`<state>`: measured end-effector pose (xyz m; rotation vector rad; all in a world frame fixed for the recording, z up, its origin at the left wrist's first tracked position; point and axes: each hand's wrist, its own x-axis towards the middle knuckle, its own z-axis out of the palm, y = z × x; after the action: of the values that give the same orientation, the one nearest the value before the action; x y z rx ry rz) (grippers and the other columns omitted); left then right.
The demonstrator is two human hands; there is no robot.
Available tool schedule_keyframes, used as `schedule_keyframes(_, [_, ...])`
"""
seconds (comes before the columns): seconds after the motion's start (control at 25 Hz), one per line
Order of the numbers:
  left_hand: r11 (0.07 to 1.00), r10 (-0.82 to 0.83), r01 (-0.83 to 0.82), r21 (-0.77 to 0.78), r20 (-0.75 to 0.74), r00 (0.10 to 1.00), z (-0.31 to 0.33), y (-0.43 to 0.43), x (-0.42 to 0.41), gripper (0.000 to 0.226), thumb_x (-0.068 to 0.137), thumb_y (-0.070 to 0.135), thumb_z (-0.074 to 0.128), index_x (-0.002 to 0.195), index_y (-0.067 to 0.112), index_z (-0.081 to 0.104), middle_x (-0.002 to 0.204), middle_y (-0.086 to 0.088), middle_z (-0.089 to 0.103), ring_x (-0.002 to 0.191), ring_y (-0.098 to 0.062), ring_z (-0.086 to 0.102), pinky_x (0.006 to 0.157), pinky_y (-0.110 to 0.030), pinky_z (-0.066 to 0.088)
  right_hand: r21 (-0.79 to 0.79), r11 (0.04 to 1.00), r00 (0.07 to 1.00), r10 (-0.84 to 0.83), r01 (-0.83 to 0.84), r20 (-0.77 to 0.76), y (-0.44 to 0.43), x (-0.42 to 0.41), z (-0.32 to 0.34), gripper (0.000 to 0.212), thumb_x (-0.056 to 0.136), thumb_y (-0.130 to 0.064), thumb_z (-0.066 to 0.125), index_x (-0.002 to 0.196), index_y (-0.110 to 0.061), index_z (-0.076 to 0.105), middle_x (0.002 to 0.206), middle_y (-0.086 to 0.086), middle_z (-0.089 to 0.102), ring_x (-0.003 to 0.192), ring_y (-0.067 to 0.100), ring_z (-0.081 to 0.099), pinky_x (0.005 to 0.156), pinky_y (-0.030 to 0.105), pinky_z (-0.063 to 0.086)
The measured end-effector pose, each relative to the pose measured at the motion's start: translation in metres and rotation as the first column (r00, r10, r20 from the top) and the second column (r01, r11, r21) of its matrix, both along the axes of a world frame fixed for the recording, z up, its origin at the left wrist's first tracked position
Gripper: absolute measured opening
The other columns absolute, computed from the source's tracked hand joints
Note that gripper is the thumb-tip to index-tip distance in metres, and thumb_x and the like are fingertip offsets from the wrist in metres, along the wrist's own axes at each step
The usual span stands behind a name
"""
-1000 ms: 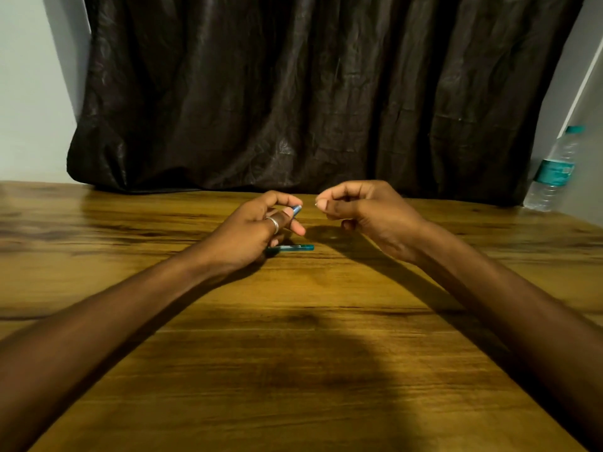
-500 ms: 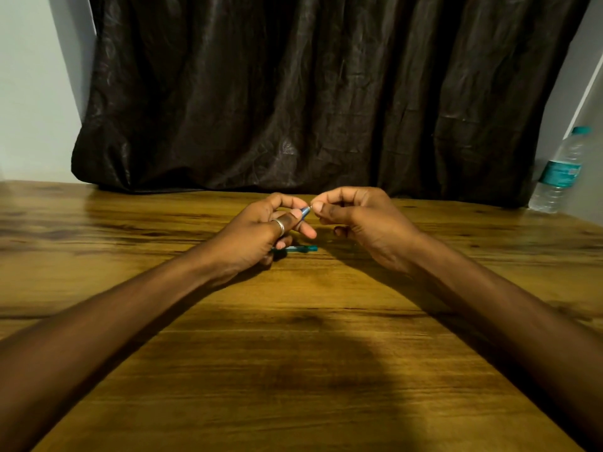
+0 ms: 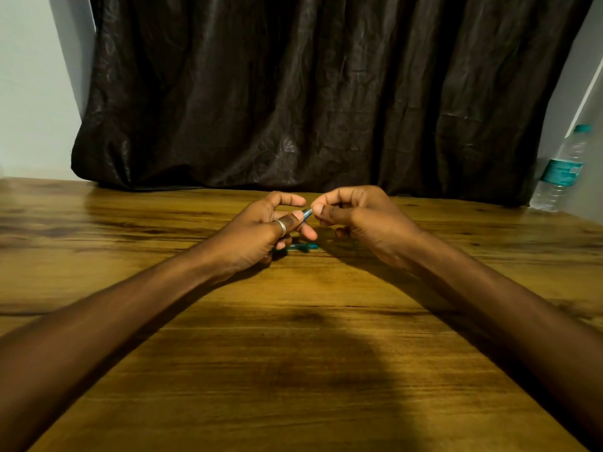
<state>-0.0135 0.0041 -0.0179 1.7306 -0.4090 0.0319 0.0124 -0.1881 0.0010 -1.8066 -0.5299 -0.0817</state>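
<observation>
My left hand (image 3: pixel 261 230), with a ring on one finger, grips a small blue pen-like piece (image 3: pixel 306 214) whose tip sticks out to the right between its fingers. My right hand (image 3: pixel 355 220) has its fingers curled, and its thumb and forefinger pinch the tip of that piece. Most of the piece is hidden inside the left hand. A teal pen part (image 3: pixel 301 246) lies flat on the wooden table (image 3: pixel 293 353), just below and behind my left fingers.
A dark crumpled curtain (image 3: pixel 310 93) hangs behind the table's far edge. A clear plastic water bottle (image 3: pixel 559 171) with a teal cap and label stands at the far right by the wall.
My right hand has moved left and closed the gap to my left hand, and its fingertips now meet the blue tip. The teal part on the table has not moved.
</observation>
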Motion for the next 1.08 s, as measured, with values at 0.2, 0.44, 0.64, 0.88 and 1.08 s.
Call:
schedule_keyframes(0.2, [1.000,0.001,-0.001,-0.003,0.005,1.000,0.002,-0.004,-0.005,0.025,0.106,0.015,0.049,0.131,0.019,0.049,0.099,-0.010,0.076,0.050,-0.005,0.041,0.038,-0.010,0.033,0.022,1.000,0.997,0.021,-0.019,-0.075,-0.002,0.001,-0.001,0.011,0.091,-0.008,0.067,0.089,-0.014,0.076,0.083,0.008,0.069,0.078,0.017,0.059,0.064,0.025,0.042])
schedule_keyframes(0.44, [1.000,0.008,-0.008,0.000,0.003,1.000,0.002,-0.004,-0.008,0.029,0.106,0.011,0.048,0.134,0.015,0.046,0.103,-0.017,0.074,0.046,-0.002,0.042,0.036,-0.010,0.032,0.079,0.997,0.983,0.040,-0.026,-0.182,0.001,0.002,-0.007,0.010,0.089,-0.007,0.069,0.088,-0.014,0.076,0.077,0.001,0.072,0.070,0.005,0.064,0.063,0.023,0.041])
schedule_keyframes(0.64, [0.999,0.014,-0.015,0.036,0.031,0.999,-0.001,-0.003,0.001,0.026,0.106,0.017,0.051,0.131,0.019,0.050,0.098,-0.010,0.078,0.052,-0.006,0.043,0.037,-0.010,0.033,0.012,0.999,0.998,-0.034,0.035,-0.045,-0.011,0.008,0.004,0.014,0.089,-0.008,0.070,0.101,-0.010,0.077,0.082,-0.006,0.074,0.072,-0.003,0.065,0.060,0.009,0.044])
schedule_keyframes(0.88, [0.974,0.101,-0.128,0.187,0.147,0.984,-0.005,0.001,0.004,0.021,0.106,0.020,0.050,0.125,0.018,0.058,0.092,0.001,0.081,0.060,-0.007,0.051,0.053,-0.018,0.038,-0.610,0.724,0.933,-0.131,0.321,0.336,-0.047,0.022,0.016,0.010,0.087,-0.027,0.074,0.096,-0.027,0.079,0.089,-0.017,0.074,0.080,-0.011,0.063,0.077,0.011,0.046])
schedule_keyframes(1.08, [0.953,0.124,-0.170,0.252,0.188,0.974,-0.005,0.002,0.003,0.021,0.106,0.019,0.049,0.124,0.017,0.059,0.099,0.001,0.080,0.066,0.013,0.061,0.066,-0.018,0.040,-0.740,0.654,0.980,-0.006,0.156,0.201,-0.047,0.017,0.019,0.010,0.085,-0.031,0.077,0.094,-0.029,0.080,0.083,-0.019,0.075,0.078,-0.017,0.063,0.068,0.012,0.043])
